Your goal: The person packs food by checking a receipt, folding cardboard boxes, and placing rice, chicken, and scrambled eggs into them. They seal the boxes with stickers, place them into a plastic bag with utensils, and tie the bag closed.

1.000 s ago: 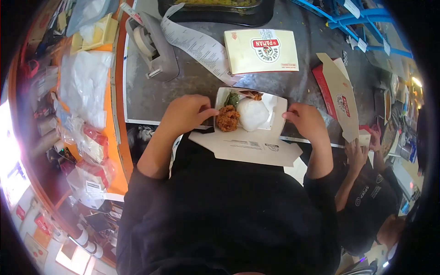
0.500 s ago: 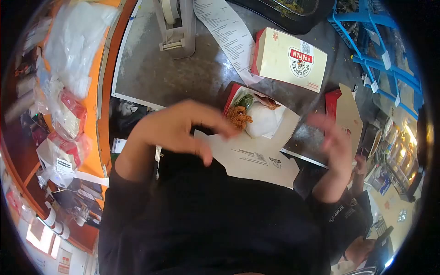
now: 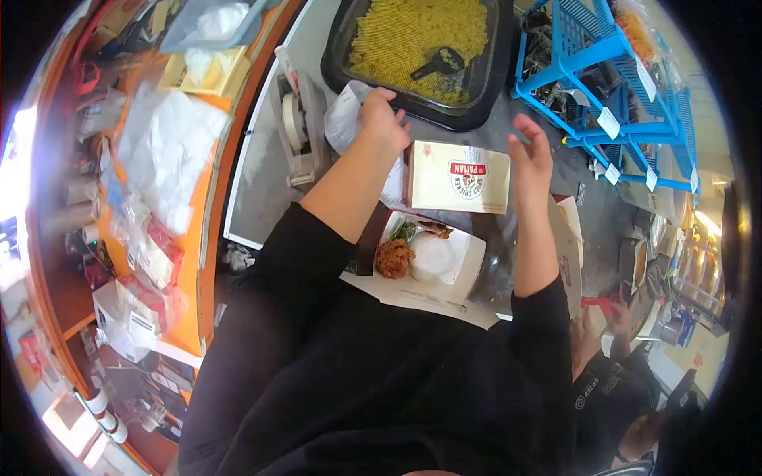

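My left hand (image 3: 383,123) reaches forward, fingers apart, over the white receipt paper (image 3: 343,119) and right at the near rim of a black tray (image 3: 337,59). In the tray lies crumbly yellow food (image 3: 417,36) under a clear, net-patterned cover, with a black scoop (image 3: 440,63) on top. My right hand (image 3: 532,159) is raised with fingers spread and nothing in it, beside a closed cream "Paman Spicy Chicken" box (image 3: 444,178). Between my forearms sits an open meal box (image 3: 474,266) with fried chicken (image 3: 394,259), white wrapped rice (image 3: 432,255) and some greens.
A tape dispenser (image 3: 294,131) stands left of the tray. Blue plastic baskets (image 3: 587,47) with white tags rise at the right. Another carton (image 3: 567,246) lies right of my forearm. A co-worker's hands (image 3: 587,337) hold something red at lower right. Plastic bags (image 3: 171,151) cover the orange shelf.
Both hands have moved forward from around the open meal box, the left to the tray rim, the right beside the closed box. The view has shifted forward, showing more of the tray.
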`<state>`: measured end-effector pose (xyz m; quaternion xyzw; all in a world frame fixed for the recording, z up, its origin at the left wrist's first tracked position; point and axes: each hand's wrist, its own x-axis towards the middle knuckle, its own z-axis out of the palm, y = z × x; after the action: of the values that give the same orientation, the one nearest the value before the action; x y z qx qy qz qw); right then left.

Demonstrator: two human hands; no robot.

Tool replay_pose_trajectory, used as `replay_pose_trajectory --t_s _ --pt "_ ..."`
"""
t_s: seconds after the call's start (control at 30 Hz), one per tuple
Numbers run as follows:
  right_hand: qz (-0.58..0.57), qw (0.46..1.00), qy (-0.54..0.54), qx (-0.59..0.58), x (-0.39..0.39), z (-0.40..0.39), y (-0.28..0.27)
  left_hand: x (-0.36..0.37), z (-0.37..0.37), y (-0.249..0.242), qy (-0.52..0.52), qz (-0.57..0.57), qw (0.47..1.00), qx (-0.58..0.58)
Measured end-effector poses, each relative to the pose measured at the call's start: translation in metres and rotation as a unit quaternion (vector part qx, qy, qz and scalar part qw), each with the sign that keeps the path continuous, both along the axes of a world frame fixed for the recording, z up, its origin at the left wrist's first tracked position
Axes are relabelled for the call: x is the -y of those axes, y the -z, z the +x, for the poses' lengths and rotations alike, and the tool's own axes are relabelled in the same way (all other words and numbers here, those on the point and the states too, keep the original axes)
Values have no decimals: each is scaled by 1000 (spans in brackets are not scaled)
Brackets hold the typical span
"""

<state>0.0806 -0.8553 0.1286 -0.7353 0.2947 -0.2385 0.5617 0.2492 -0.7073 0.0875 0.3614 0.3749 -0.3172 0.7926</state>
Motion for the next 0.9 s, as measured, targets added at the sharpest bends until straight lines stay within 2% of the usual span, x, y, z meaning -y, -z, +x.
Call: replay_pose_trajectory --t_s 0.07,0.1,0.13,0.2,0.27,0.37,0.43,0.5,0.57,0.67,0.7,0.8,0.83,0.9 --pt "12 998 -61 9 -13 -5 -13 -2 6 12 27 12 999 -29" --pt "-45 989 -141 -9 -24 -12 -25 -5 5 16 52 37 998 0" --pt "-100 971 -217 -27 -33 -16 -38 -9 2 10 61 40 997 40" --pt "-199 891 -407 -26 -44 -14 -59 -21 -10 -14 88 49 989 110" --pt "-299 875 -373 -73 -58 -3 -50 -24 -17 -45 63 53 983 164" --pt "-425 846 -278 -165 -48 42 -23 -27 -7 -86 66 -79 952 289" --pt "-469 832 -233 -183 -29 89 -4 -24 6 -107 63 -110 918 376" --pt "-569 788 -203 -117 -4 130 28 -17 22 -128 72 -120 899 414" --pt "-542 767 -281 -198 10 154 31 -16 35 -150 81 -127 897 415" --pt "-568 737 -308 -201 21 159 12 -20 50 -168 100 -169 886 420" --pt "-598 741 -276 -134 26 161 10 -25 56 -168 122 -214 871 425" --pt "-358 907 -217 -49 39 161 2 -33 73 -167 152 -267 865 397" --pt "-252 946 -201 28 34 161 4 -33 72 -165 162 -297 853 397" --pt "-340 892 -293 -48 36 158 7 -29 67 -166 184 -359 824 399"
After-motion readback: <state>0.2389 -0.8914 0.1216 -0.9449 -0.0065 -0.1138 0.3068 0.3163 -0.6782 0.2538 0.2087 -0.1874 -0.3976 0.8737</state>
